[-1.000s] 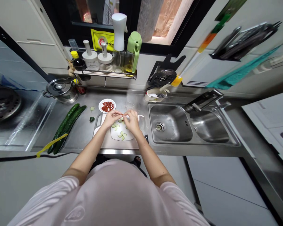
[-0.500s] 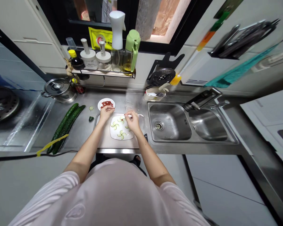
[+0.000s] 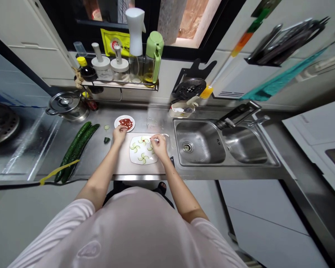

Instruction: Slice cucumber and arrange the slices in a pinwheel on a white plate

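Observation:
A white squarish plate (image 3: 136, 156) lies on a pale cutting board (image 3: 123, 163), with green-edged slices set out on it in several pinwheels. One red bit sits on the upper pinwheel (image 3: 143, 140). Behind and left of the board is a round white dish (image 3: 117, 123) of small red pieces. My left hand (image 3: 119, 134) is at that dish's front edge, thumb and fingers pinched; what they hold is too small to make out. At the plate's upper right corner, my right hand (image 3: 159, 144) has its fingertips pinched together, with a tiny red spot at them.
Two cucumbers (image 3: 78, 149) lie left of the board, beside a cucumber end (image 3: 106, 140) and a thin slice (image 3: 106, 127). A lidded pot (image 3: 68, 106) stands farther back. On the right is a double sink (image 3: 201, 143); bottles fill the wall shelf (image 3: 123, 84).
My left hand has drawn back left and down a little from the dish. My right hand has shifted slightly right, uncovering more of the upper pinwheel and its red bit.

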`<state>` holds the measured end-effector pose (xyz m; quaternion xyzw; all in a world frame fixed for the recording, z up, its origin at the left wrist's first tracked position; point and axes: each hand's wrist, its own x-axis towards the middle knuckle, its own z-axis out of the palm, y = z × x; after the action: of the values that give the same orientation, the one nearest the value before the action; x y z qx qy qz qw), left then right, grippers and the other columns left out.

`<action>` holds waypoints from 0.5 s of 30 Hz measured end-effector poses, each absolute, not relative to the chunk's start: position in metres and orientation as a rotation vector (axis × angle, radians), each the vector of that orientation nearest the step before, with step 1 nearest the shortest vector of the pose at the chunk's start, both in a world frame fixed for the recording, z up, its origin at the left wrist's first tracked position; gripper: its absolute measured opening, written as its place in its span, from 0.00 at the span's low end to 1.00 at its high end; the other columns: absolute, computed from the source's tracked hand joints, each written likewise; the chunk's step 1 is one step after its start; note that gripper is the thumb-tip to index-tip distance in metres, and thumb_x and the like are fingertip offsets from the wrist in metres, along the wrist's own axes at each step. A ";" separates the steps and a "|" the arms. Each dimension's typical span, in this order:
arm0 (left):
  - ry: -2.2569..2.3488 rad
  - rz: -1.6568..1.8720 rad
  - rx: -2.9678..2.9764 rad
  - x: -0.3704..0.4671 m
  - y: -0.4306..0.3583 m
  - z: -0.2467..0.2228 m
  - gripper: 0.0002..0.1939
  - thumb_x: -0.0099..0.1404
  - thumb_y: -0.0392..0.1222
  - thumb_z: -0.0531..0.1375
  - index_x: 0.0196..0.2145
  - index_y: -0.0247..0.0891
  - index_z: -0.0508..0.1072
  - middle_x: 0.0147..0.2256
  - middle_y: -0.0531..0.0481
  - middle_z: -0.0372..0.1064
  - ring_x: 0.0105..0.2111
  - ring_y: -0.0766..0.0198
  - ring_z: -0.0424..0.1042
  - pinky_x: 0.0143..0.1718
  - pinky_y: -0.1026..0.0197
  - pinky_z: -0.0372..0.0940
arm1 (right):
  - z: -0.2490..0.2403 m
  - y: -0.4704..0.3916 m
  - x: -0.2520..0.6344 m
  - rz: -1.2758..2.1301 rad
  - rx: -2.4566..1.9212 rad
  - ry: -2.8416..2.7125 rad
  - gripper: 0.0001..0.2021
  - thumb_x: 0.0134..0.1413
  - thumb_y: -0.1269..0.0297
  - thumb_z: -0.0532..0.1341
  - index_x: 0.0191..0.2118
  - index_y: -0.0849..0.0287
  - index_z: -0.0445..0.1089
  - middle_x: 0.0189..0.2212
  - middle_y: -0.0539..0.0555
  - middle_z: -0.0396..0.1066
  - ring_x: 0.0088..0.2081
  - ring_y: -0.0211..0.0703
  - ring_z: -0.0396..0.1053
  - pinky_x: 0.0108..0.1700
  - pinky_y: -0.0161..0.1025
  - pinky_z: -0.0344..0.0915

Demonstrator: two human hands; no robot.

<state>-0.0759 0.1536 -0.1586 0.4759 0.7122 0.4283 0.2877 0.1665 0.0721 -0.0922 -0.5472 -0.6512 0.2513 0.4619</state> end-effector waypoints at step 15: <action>1.224 1.011 1.298 0.020 0.082 -0.125 0.14 0.55 0.50 0.61 0.31 0.35 0.75 0.29 0.49 0.72 0.28 0.66 0.69 0.35 0.64 0.63 | -0.103 0.059 0.176 0.476 -1.423 -1.880 0.06 0.58 0.66 0.52 0.35 0.56 0.66 0.37 0.55 0.66 0.44 0.48 0.60 0.50 0.44 0.55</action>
<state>0.0199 0.0823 -0.1247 0.5411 0.5102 0.4213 0.5190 0.1761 0.0590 -0.1029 -0.5521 -0.7292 0.1845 0.3598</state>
